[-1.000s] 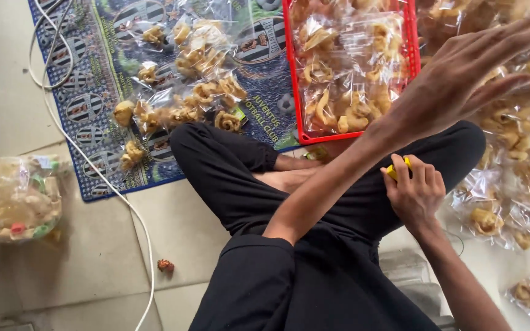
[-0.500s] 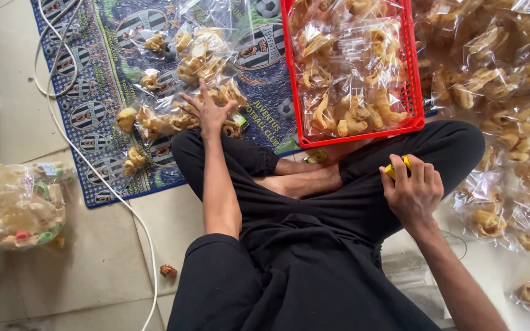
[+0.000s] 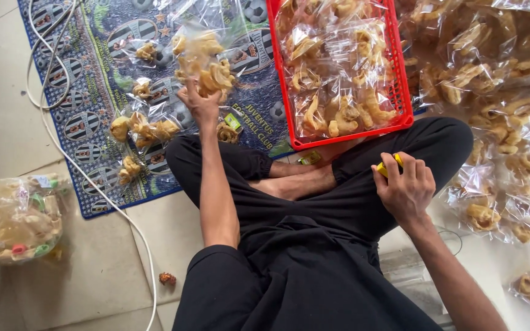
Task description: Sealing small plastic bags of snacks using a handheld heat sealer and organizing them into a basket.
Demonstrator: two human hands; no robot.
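The left hand (image 3: 200, 105) grips a clear bag of fried snacks (image 3: 207, 61), raised just beyond its fingers over the patterned mat (image 3: 87, 122). The right hand (image 3: 406, 187) is clenched around 1 small yellow object (image 3: 386, 168), near the red basket (image 3: 400, 92).

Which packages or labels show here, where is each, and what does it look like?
Clear plastic snack bag: lifted in the left hand, holding golden curled crackers.
Red plastic crate: ahead of the knees, full of similar clear bags.
Loose clear cracker bags: heaped at right.
Small green-yellow label: on the blue patterned mat.
Clear sack of colourful items: far left.
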